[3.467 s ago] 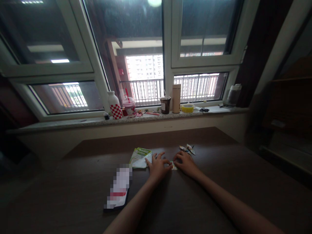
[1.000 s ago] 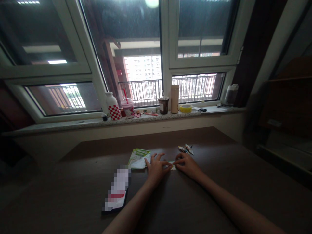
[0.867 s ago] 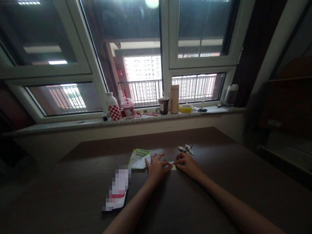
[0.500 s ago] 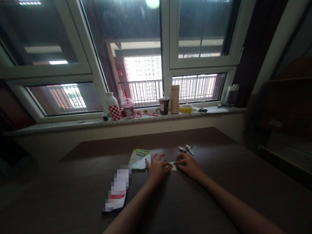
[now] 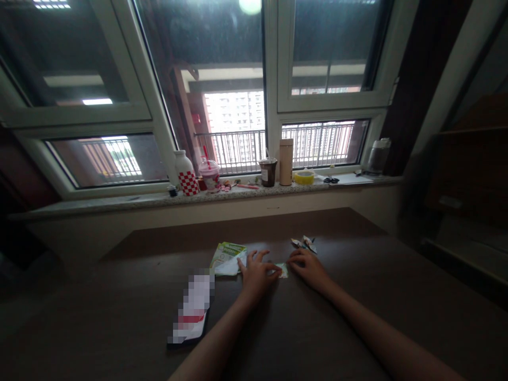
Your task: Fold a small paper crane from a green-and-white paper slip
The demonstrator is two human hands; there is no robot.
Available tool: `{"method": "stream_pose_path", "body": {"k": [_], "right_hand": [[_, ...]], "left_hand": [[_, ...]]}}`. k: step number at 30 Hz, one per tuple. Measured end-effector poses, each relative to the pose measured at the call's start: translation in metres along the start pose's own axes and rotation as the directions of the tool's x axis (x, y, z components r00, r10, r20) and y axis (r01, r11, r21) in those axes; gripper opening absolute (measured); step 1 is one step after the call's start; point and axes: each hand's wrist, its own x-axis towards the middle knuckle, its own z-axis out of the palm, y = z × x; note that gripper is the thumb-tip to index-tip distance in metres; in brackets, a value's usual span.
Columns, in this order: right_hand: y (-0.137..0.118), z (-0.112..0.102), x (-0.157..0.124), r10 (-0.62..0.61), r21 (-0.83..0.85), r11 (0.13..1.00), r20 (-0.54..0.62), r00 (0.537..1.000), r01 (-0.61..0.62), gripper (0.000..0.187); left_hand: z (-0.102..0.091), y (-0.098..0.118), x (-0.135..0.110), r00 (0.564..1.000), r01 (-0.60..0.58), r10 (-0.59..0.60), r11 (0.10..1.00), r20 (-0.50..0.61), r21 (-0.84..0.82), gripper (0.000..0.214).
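Note:
A small folded piece of paper (image 5: 282, 270) lies on the dark wooden table (image 5: 341, 323) between my two hands. My left hand (image 5: 256, 274) rests on the table with fingers spread, its fingertips pressing the paper's left side. My right hand (image 5: 307, 267) lies just to the right, fingers curled down onto the paper's right edge. A green and white paper packet (image 5: 228, 257) sits to the left of my left hand. A small folded paper figure (image 5: 305, 243) lies just beyond my right hand.
A phone (image 5: 192, 312) lies on the table at the left, near my left forearm. The windowsill (image 5: 119, 200) carries a checked bottle (image 5: 186, 173), a pink drink cup (image 5: 210, 174), a dark cup (image 5: 269, 172), a tall flask (image 5: 286, 161) and a tape roll (image 5: 305, 177).
Both hands stay at the small paper, with only slight shifts of the fingers. The view has drifted a little.

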Motion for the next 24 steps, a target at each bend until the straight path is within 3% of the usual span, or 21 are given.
{"method": "stream_pose_path", "body": {"k": [9, 24], "right_hand": [[-0.0016, 0.0029, -0.0032, 0.006, -0.053, 0.999, 0.06, 0.998, -0.003, 0.019], [-0.0037, -0.0019, -0.0028, 0.025, -0.025, 0.999, 0.048, 0.999, -0.024, 0.017]], "left_hand": [[-0.002, 0.0009, 0.0003, 1.0, 0.0, 0.0, 1.0, -0.001, 0.005, 0.011], [0.0018, -0.0017, -0.0004, 1.0, -0.012, 0.012, 1.0, -0.011, 0.005, 0.011]]}}
